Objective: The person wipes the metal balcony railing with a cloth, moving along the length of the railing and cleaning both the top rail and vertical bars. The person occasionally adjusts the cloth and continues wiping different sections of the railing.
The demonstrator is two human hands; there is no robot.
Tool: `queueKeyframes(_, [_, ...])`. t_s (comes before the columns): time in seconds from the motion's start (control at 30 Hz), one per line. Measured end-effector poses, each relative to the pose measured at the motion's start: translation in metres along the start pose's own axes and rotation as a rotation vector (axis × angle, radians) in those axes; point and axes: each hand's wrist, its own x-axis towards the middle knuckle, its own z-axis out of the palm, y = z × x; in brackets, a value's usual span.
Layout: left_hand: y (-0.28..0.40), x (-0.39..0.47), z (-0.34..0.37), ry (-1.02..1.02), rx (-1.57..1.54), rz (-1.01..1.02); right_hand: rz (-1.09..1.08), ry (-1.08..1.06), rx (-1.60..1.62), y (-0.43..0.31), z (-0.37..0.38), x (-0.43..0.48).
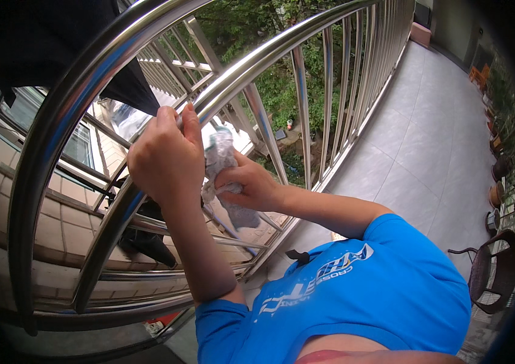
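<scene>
A polished metal balcony railing runs diagonally in front of me. My left hand is closed around its upper rail, thumb and fingertips at the far side of the tube. Just below and to the right, my right hand grips a crumpled, damp-looking grey and white cloth. Part of the cloth hangs beneath the hand beside the upright bars, and its lower end looks blurred. Whether the cloth touches a bar, I cannot tell. Dark fabric hangs past the rail near my left fingers.
Grey floor tiles stretch along the railing's inner side. A dark chair and several plant pots line the right side. Green trees and a tiled outer wall lie beyond the bars.
</scene>
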Motion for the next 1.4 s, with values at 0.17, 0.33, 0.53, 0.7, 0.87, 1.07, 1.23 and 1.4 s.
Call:
queueKeyframes(0.17, [-0.003, 0.000, 0.001, 0.007, 0.032, 0.032, 0.127, -0.116, -0.192, 0.039, 0.016, -0.059])
queueKeyframes(0.33, [-0.004, -0.001, 0.003, 0.024, 0.034, 0.070, 0.274, -0.468, -0.200, 0.038, -0.018, -0.086])
queueKeyframes(0.53, [-0.003, -0.001, 0.004, 0.014, 0.061, 0.051, -0.151, 0.087, -0.204, -0.020, -0.089, 0.013])
queueKeyframes(0.7, [-0.003, -0.001, 0.002, 0.002, -0.009, 0.055, -0.216, 0.257, -0.550, -0.043, -0.115, 0.096])
queueKeyframes(0.87, [0.001, 0.000, 0.003, 0.012, -0.049, -0.009, -0.107, 0.262, -0.676, -0.002, -0.171, 0.125])
queueKeyframes(1.07, [0.004, 0.000, 0.008, 0.067, -0.012, -0.038, 0.234, 0.415, -1.045, 0.048, -0.298, 0.142])
queueKeyframes(1.23, [0.004, 0.000, 0.009, 0.098, -0.005, -0.036, 0.223, 0.366, -0.766, 0.044, -0.271, 0.133])
queueKeyframes(1.4, [0.008, 0.000, 0.000, 0.036, -0.084, -0.089, -0.461, 0.176, -0.659, 0.032, -0.201, 0.110])
